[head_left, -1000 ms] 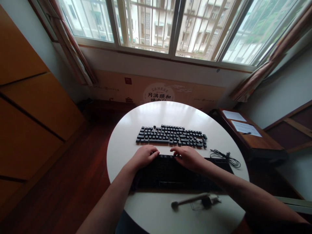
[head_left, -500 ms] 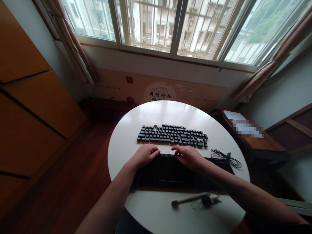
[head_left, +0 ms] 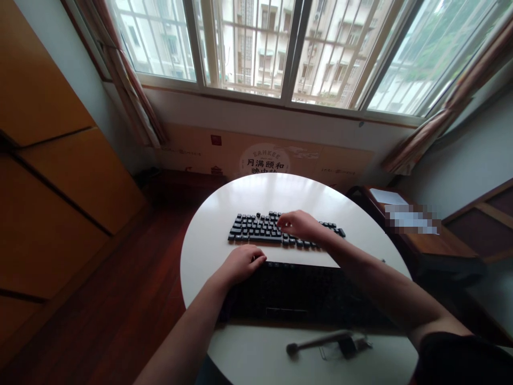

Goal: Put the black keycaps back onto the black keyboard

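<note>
On the near half of a round white table lies a long black keyboard base (head_left: 288,291), with a few keycaps (head_left: 276,265) along its back edge. My left hand (head_left: 245,262) rests on the base's back left corner, fingers closed together against that edge. Beyond the base, loose black keycaps (head_left: 256,230) stand laid out in keyboard rows. Over the middle of these rows is my right hand (head_left: 298,224), its fingers curled in a pinch and their tips down at the keycaps. Whatever is between those fingertips is hidden. My right hand and forearm cover part of the rows' right side.
A dark-handled tool with a rounded tip (head_left: 316,341) and a small black piece with wire (head_left: 350,345) lie at the white table's (head_left: 208,224) near side. A wooden desk (head_left: 444,235) with papers stands to the right, and barred windows (head_left: 256,48) are ahead.
My right hand has left the base's back edge and moved forward to the keycap rows. My left hand stays at the base. The whole view has shifted slightly, and my right arm now covers the coiled cable.
</note>
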A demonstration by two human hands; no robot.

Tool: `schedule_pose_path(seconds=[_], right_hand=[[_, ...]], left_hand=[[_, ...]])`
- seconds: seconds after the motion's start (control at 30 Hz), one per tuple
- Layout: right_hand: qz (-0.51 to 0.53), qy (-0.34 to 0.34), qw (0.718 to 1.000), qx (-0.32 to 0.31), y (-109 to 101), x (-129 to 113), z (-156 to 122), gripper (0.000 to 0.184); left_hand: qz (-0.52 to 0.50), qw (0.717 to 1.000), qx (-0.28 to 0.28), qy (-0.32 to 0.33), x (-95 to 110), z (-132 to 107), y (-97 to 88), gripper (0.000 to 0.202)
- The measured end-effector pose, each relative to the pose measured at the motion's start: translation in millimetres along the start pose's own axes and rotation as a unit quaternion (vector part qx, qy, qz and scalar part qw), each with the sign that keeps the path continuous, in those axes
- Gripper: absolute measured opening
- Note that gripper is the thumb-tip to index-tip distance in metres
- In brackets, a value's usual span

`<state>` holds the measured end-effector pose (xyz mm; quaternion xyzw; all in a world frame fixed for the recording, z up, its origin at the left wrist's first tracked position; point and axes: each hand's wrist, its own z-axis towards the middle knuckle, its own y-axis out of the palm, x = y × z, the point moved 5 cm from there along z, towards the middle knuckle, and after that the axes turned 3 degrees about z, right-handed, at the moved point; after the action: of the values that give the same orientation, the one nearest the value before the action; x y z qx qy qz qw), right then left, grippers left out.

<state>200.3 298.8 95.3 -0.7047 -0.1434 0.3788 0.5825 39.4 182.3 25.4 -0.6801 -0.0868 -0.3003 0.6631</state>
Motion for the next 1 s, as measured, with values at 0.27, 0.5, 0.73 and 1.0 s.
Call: schedule_pose_path(seconds=[0.27, 0.5, 0.73, 1.0], right_hand=[[-0.028, 0.03, 0.999, 0.013, 8, 32, 104, 0.019], [-0.054, 0.047, 0.997, -0.032, 28, 37, 119, 0.018], [-0.045, 0.036, 0.998, 0.031, 8, 19, 111, 0.014], [0.069, -0.045, 0.992, 0.092, -41, 10, -8, 0.016]], left_hand=[[0.0, 1.0, 0.001, -0.002, 0, -2, -0.5, 0.027], [0.001, 1.0, -0.002, -0.005, 0, -2, -1.1, 0.028], [0.005, 1.0, -0.003, -0.007, 0, -2, -0.5, 0.027], [0.001, 1.0, -0.006, 0.0, 0, 0, -1.1, 0.027]])
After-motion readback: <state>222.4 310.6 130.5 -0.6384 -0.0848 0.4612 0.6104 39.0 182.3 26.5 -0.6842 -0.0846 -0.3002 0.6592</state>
